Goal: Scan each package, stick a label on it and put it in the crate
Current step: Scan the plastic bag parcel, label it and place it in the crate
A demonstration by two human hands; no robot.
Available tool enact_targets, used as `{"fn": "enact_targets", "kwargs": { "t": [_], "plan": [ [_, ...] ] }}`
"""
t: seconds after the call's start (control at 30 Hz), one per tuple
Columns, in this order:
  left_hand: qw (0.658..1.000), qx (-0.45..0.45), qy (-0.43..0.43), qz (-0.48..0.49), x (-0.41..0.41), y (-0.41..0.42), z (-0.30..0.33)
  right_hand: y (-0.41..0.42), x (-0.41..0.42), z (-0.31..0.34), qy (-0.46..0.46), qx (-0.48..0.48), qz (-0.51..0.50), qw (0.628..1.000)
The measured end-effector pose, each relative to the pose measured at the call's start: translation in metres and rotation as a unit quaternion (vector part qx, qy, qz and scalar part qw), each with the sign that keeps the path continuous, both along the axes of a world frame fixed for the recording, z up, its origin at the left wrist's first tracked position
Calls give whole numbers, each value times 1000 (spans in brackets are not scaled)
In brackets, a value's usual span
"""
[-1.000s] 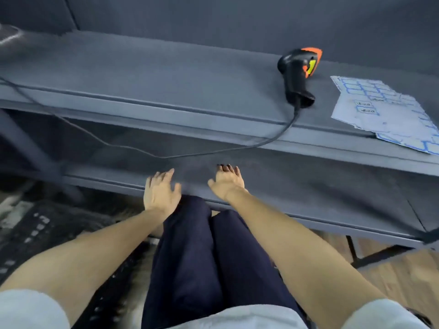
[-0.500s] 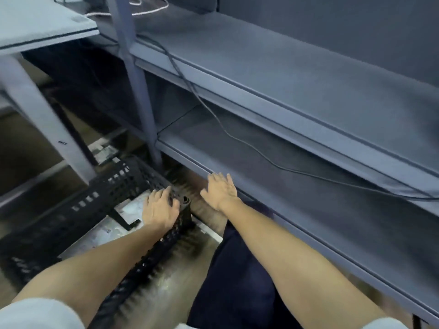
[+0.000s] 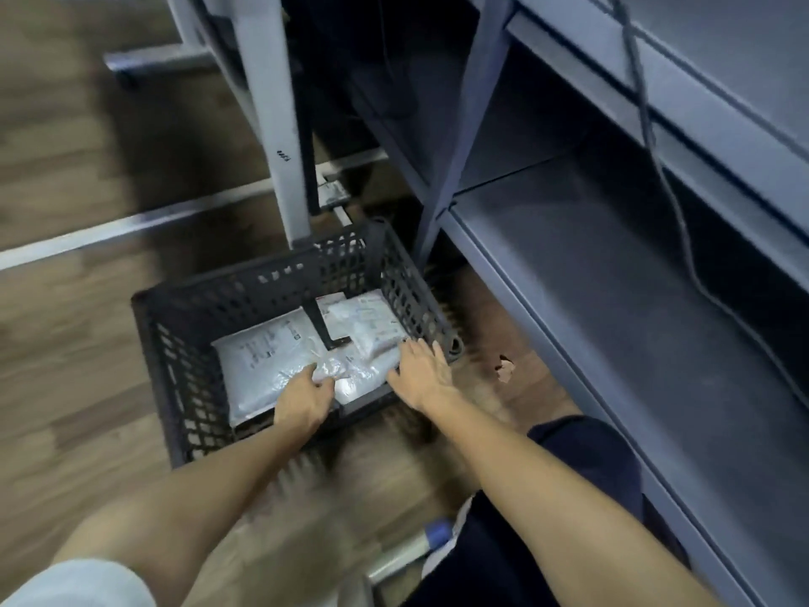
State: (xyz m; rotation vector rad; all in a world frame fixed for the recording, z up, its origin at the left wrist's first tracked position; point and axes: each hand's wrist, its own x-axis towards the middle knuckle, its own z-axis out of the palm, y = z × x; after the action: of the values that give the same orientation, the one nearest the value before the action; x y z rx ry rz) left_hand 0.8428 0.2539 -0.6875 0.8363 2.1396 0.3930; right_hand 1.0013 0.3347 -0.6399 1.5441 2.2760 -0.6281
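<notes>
A black perforated crate point(image 3: 184, 343) stands on the wooden floor, left of the grey shelving. Several white plastic-wrapped packages lie flat inside it: a large one point(image 3: 262, 348) at the left, another point(image 3: 367, 322) at the back right. My left hand point(image 3: 304, 400) reaches over the crate's near wall and grips a crinkled clear-wrapped package point(image 3: 350, 372) at the front of the crate. My right hand point(image 3: 420, 374) rests with spread fingers on the crate's near right corner, touching the same package's edge. The scanner and label sheet are out of view.
Grey shelves point(image 3: 591, 265) run along the right, with a black cable point(image 3: 656, 168) hanging across them. A grey table leg point(image 3: 276, 124) stands just behind the crate. A small scrap point(image 3: 504, 368) lies on the floor by the shelf. My dark-trousered knee point(image 3: 582, 466) is lower right.
My view has swung down and left from the shelf with the scanner to the crate on the floor. Both hands have dropped into the crate, and the left now grips a package.
</notes>
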Motion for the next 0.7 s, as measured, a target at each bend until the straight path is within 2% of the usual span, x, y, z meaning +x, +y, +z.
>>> {"fn": "enact_targets", "kwargs": {
  "t": [0.1,0.17,0.23,0.3,0.4,0.5,0.7],
  "plan": [
    [990,-28,-77,116,-17,5,-16,-2,-18,-17,-7,-12,30,999],
    [970,-42,-136,196,-25,13,-23,-2,-26,-28,-3,-21,26,999],
    [924,-48,-228,304,-34,20,-36,1,-31,-36,0,-25,22,999],
    [856,-61,-326,396,-43,24,-48,2,-33,-41,7,-30,18,999],
    [765,-55,-426,479,-58,28,-79,6,-34,-49,16,-14,26,999],
    [701,-38,-458,545,-65,30,-105,11,-36,-54,29,-1,34,999],
    [618,1,-479,623,-68,35,-145,9,-33,-58,72,10,25,997]
  ]
}}
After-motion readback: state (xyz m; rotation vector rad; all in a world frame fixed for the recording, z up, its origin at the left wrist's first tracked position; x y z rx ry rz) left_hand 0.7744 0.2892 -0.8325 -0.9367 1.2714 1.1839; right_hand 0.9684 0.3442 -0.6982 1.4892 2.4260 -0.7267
